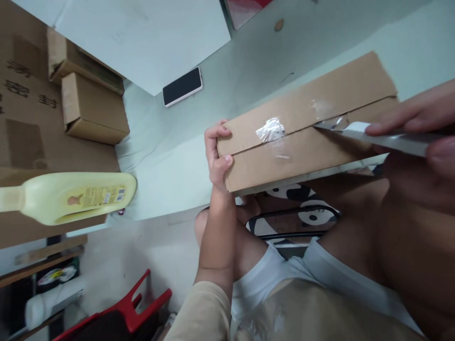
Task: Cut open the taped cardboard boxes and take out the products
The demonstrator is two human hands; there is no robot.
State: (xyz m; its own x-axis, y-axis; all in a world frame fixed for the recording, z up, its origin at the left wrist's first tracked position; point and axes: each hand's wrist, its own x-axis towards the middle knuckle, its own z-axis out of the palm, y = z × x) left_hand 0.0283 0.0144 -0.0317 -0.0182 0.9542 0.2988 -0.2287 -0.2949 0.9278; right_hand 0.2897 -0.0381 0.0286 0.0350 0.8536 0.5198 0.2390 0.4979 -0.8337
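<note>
A brown cardboard box (302, 118) is held up tilted over the table edge, its seam facing me with pieces of clear tape (270, 130) across it. My left hand (217, 151) grips the box's left end, thumb on the near side and fingers over the far side. In my right hand (423, 118) is a box cutter (384, 139) with a pale handle. Its blade tip sits at the seam, right of the middle, beside a loose bit of tape. Part of the right hand is cut off by the frame edge.
A phone (183, 86) lies on the pale green table (170, 161) beside a white panel (142, 38). Left stand a small carton (95, 111), a larger carton (24, 128) and a yellow bottle (78, 196). A red stool (131, 303) is on the floor.
</note>
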